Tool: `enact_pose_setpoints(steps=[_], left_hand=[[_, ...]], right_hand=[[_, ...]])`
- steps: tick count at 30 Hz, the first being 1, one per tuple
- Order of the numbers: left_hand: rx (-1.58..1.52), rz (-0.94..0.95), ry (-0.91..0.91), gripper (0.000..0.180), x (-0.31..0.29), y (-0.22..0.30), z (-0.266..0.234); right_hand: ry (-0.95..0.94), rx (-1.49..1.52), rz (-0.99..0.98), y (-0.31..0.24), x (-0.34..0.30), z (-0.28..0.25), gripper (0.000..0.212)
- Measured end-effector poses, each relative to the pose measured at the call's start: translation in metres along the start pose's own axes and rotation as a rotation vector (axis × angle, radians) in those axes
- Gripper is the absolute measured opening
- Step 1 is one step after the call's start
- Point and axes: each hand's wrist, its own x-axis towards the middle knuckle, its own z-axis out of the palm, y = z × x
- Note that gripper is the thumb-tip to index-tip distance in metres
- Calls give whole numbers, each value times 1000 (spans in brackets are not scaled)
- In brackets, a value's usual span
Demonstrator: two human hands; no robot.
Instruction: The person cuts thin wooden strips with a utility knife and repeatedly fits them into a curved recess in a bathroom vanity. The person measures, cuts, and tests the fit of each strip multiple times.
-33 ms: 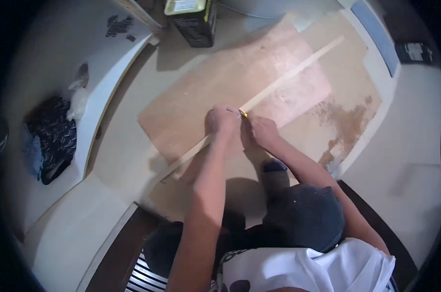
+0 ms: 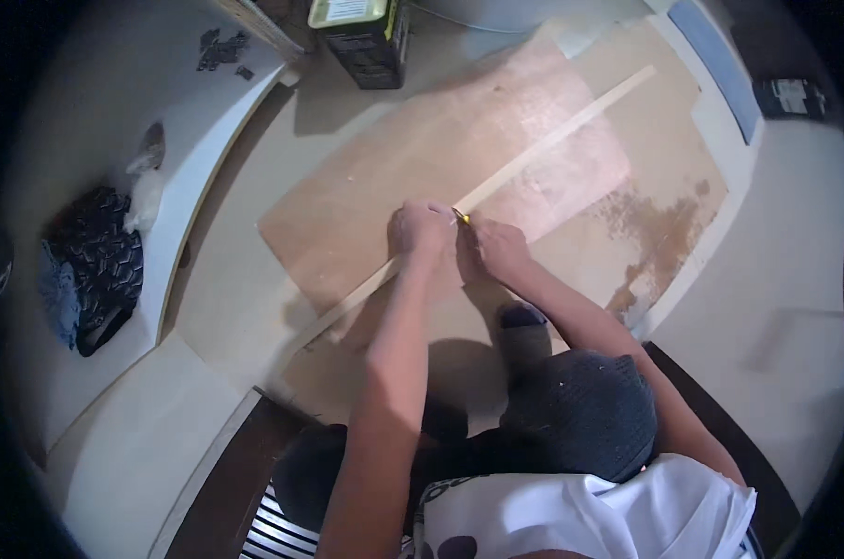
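Item: one pale strip (image 2: 557,137), long axis running lower left to upper right across a reddish sheet (image 2: 375,177). We list our left hand (image 2: 426,231) upon it, nearer; whether its fingers grip, we cannot tell. Our right hand (image 2: 498,247): fingers closed on a partly yellow tool (image 2: 465,219), beside the strip.

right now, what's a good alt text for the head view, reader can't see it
A person's left hand is on a long pale strip across a pinkish-brown sheet; the right hand holds a small yellow item beside it. A dark tin stands beyond.
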Motion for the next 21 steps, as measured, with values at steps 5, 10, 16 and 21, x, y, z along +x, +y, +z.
enact_pose_setpoints(steps=[5,10,16,21], left_hand=[[3,27,22,16,8,-2,11],[-42,-4,-22,14,3,1,10],[26,5,26,13,12,-3,13],[-39,17,6,13,11,-7,19]], right_hand=[[45,66,-71,11,-2,2,13],[38,174,-39,-1,-3,-8,13],[-17,-11,-70,-1,3,-10,12],[-7,-37,-43,1,-1,-8,11]])
